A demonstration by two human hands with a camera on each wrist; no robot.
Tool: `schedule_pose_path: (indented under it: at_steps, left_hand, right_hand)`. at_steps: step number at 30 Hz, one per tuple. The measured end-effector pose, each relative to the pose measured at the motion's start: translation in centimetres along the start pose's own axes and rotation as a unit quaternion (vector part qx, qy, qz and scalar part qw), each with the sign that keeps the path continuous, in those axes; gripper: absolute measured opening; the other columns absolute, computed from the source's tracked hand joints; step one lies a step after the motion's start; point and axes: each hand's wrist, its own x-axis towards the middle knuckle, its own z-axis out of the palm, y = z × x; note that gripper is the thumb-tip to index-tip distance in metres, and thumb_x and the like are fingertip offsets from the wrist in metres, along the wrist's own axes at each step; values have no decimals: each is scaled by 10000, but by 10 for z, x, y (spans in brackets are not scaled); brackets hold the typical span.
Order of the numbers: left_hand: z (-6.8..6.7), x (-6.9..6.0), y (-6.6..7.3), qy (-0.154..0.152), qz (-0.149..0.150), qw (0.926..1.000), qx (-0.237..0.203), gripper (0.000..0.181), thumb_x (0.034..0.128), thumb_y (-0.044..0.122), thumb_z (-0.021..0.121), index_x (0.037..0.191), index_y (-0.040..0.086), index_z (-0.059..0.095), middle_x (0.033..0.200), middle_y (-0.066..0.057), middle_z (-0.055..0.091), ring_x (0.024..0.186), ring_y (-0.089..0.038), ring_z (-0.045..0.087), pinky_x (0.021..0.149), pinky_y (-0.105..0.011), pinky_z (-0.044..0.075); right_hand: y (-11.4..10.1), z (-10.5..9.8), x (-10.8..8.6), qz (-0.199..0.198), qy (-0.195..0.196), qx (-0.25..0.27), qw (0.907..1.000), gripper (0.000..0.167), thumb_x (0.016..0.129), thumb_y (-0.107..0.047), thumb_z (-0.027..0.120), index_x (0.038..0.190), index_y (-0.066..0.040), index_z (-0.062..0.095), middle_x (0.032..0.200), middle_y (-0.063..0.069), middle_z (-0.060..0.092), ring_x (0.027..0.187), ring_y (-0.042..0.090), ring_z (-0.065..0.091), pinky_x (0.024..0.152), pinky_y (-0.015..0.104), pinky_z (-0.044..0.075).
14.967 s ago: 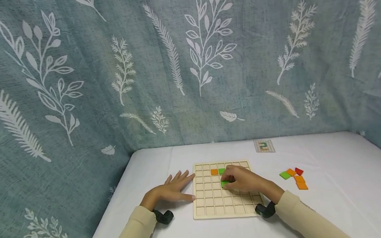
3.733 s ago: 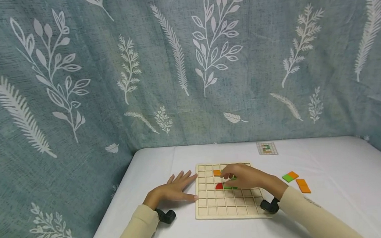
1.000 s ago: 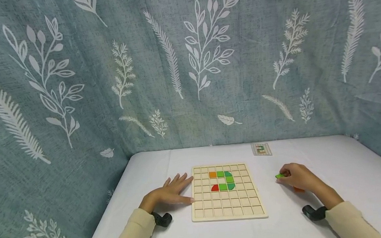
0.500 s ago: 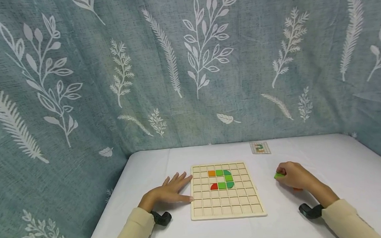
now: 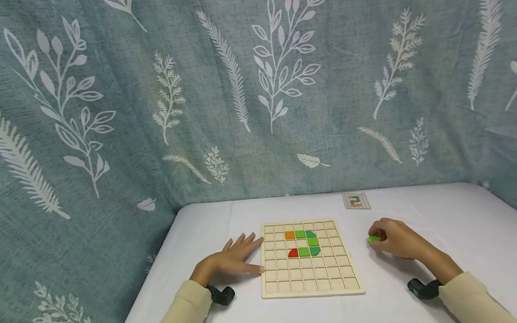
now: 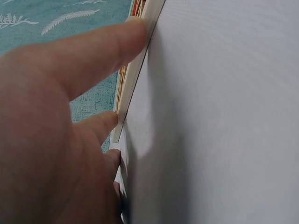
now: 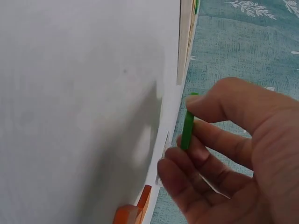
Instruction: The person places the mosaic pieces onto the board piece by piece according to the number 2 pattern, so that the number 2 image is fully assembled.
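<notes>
Right of the wooden grid board [image 5: 290, 287], my right hand [image 5: 394, 238] pinches a green tile [image 5: 374, 238] between thumb and fingers. In the right wrist view the green tile [image 7: 188, 126] is seen edge-on, above the cloth. My left hand [image 5: 231, 260] lies spread at the board's left edge, thumb and a finger touching its rim [image 6: 135, 70]. On the board an orange square [image 5: 289, 235], green squares [image 5: 300, 234], teal rounded pieces [image 5: 315, 251] and a red rounded piece [image 5: 293, 252] form a curve open to the left.
A small card [image 5: 356, 201] with a coloured grid pattern lies behind and right of the board. Orange tiles [image 7: 127, 213] rest on the white cloth near my right hand, hidden behind it in the head view. A patterned curtain [image 5: 241, 172] stands behind the table.
The red piece and more green and teal ones have appeared on the board since the oldest frame. My right hand has moved off the board and picked up a green tile, lately shifting slightly left.
</notes>
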Motion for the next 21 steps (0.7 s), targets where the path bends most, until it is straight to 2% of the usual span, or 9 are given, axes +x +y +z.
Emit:
schedule_pose_path:
  at_steps: [3, 5, 11, 21]
  left_hand:
    - [0, 0, 1, -5, 29, 10000, 9, 939, 860, 680, 599, 1612, 297, 188, 1700, -42, 88, 1574, -317, -7, 1244, -586, -15]
    - [1, 0, 2, -6, 22, 10000, 26, 939, 859, 683, 596, 1612, 300, 185, 1701, -42, 88, 1575, -314, -5, 1245, -586, -11]
    - [0, -2, 1, -6, -28, 10000, 2, 937, 858, 681, 599, 1611, 300, 191, 1700, -40, 91, 1574, -315, -1, 1245, -585, -12]
    - [-1, -1, 4, -13, -16, 10000, 35, 933, 863, 671, 599, 1611, 291, 194, 1699, -44, 93, 1574, -318, 2, 1244, -587, -10]
  right_hand:
    - [-2, 1, -1, 167, -45, 150, 9997, 198, 839, -80, 755, 1025, -21, 720, 862, 7, 636, 751, 125, 528, 617, 250, 454]
    - [-4, 1, 0, 120, -92, 210, 9997, 223, 851, -86, 749, 1055, 0, 715, 875, 12, 639, 756, 126, 527, 616, 251, 453]
    - [-12, 3, 0, -445, 65, 150, 9989, 184, 831, -57, 770, 1006, -38, 719, 881, -7, 628, 763, 65, 535, 642, 246, 491]
    - [-29, 2, 0, -882, 22, 220, 9959, 179, 847, -61, 753, 1021, -37, 722, 903, -20, 649, 764, 20, 542, 654, 239, 503]
